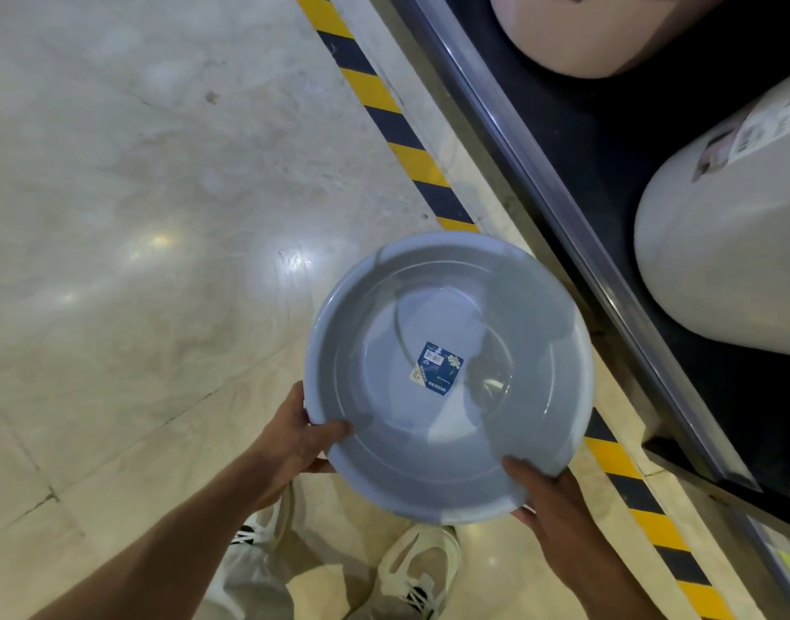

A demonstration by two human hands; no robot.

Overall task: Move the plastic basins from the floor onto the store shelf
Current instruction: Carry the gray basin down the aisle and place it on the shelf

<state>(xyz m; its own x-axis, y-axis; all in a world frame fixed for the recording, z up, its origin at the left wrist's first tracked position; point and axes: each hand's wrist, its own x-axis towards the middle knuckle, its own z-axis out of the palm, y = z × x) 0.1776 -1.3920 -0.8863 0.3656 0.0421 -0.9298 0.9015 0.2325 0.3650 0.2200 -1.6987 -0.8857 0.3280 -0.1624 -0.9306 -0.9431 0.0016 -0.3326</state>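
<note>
1. Gripping the near-left rim, the left hand (301,445) has its thumb hooked over the lip and lying inside the bowl, while the other fingers (317,465) curl under the outside wall.

2. Held between both hands, the blue-grey basin (447,378) is off the floor (138,194), mouth up and roughly level. It hangs above the person's pale shoes (411,570) and over the yellow-and-black striped tape (397,127). A blue label (438,368) sits on its inner bottom. It looks empty, and it may be more than one basin nested together, though I cannot tell.

3. Clasping the near-right rim, the right hand (559,512) mirrors the left: thumb over the edge and inside, remaining fingers hidden beneath the bowl.

4. Running diagonally on the right is the store shelf (576,140), a dark deck with a metal front rail (559,208). A pink basin (594,33) and a white basin (724,243) already lie on it, both seemingly on their sides.

5. The step in hand, as I judge it, is the carry: the basin is lifted but not yet over the shelf, its far rim just beside the rail.

6. The next move probably calls for swinging the basin rightward over the rail, tilting it to match the others, and setting it in the dark gap without knocking the white one.
</note>
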